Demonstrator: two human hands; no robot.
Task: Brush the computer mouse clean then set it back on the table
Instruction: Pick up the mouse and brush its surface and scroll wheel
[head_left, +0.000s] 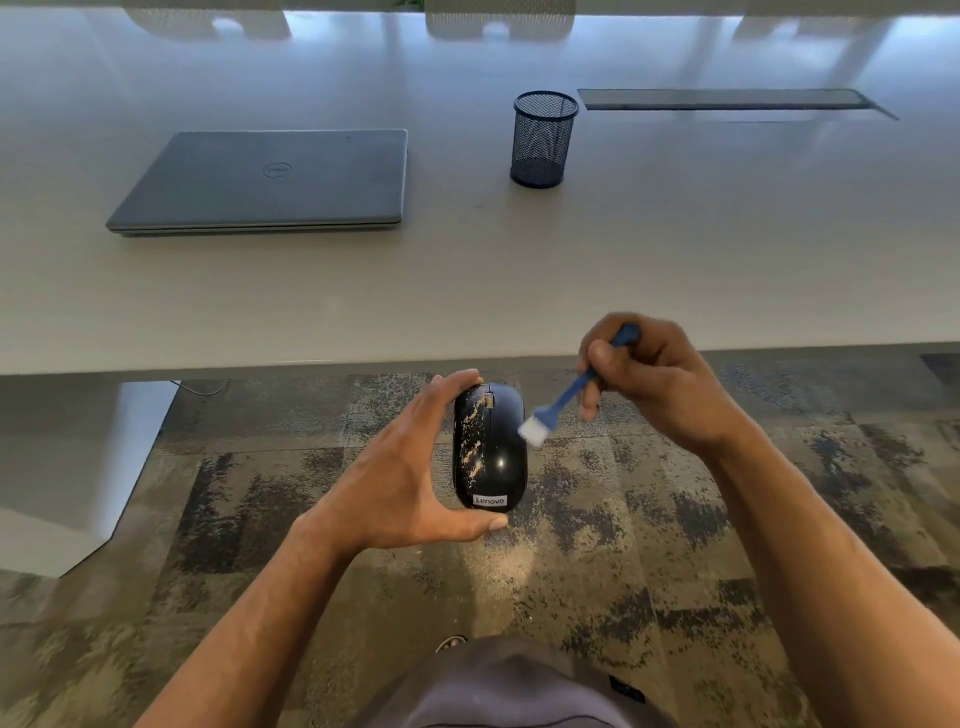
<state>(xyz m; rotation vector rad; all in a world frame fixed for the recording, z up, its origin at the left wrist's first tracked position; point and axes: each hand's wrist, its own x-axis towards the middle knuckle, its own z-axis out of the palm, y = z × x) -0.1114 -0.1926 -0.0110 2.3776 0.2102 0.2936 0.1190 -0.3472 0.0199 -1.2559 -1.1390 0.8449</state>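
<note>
Between the two hands, one computer mouse (490, 448) was held clear of the table (675, 249), pinched end to end by the left hand (400, 478). The right hand (654, 379) gripped one blue brush (558, 402), bristles at the mouse's right edge. Debris speckled its left half. A hard stroke could probably dislodge the mouse. Beyond the hands: one laptop (270, 179), one mesh cup (543, 137).

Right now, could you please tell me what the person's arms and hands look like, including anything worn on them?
Both forearms are bare up to the frame's edge, with no sleeves in view. The left hand and the right hand wear no gloves, and no rings, watch or bracelet show on the fingers or wrists. The right hand is slightly motion-blurred, so fine detail there is hard to tell.
</note>
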